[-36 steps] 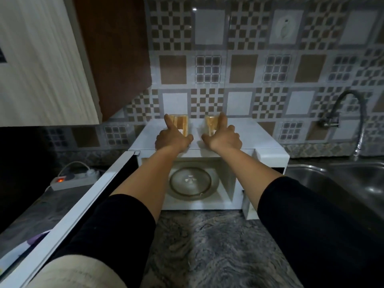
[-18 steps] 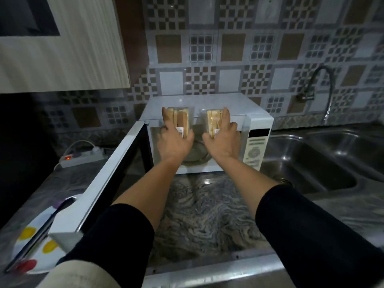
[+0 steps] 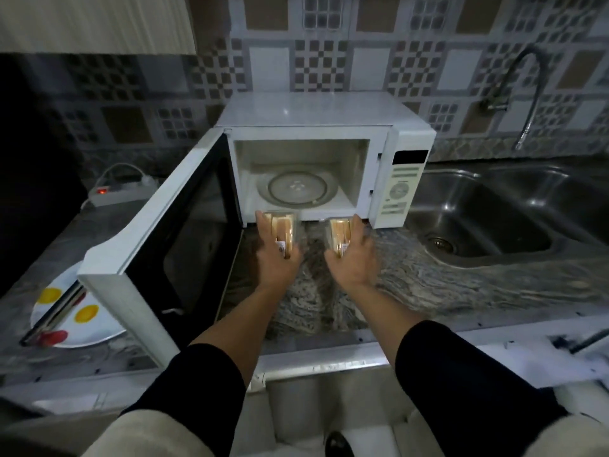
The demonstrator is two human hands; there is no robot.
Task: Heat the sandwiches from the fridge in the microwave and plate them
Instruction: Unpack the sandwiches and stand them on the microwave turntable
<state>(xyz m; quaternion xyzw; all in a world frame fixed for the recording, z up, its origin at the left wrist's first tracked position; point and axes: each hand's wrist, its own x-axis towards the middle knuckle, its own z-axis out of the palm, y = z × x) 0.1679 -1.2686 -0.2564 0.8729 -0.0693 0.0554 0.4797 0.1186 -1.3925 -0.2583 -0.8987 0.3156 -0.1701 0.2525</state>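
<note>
One wrapped sandwich [image 3: 282, 235] is gripped in the left hand [image 3: 276, 258] and another sandwich [image 3: 341, 237] in the right hand [image 3: 351, 258], both held just near of the open microwave [image 3: 329, 127], apparently for loading onto its turntable [image 3: 296, 192].

A home kitchen. A white microwave [image 3: 316, 153] sits mid-frame on a marbled counter [image 3: 428, 278], a steel sink [image 3: 494, 219] and tap [image 3: 524, 94] at right (patterned wall tiles [image 3: 329, 61] behind).
</note>
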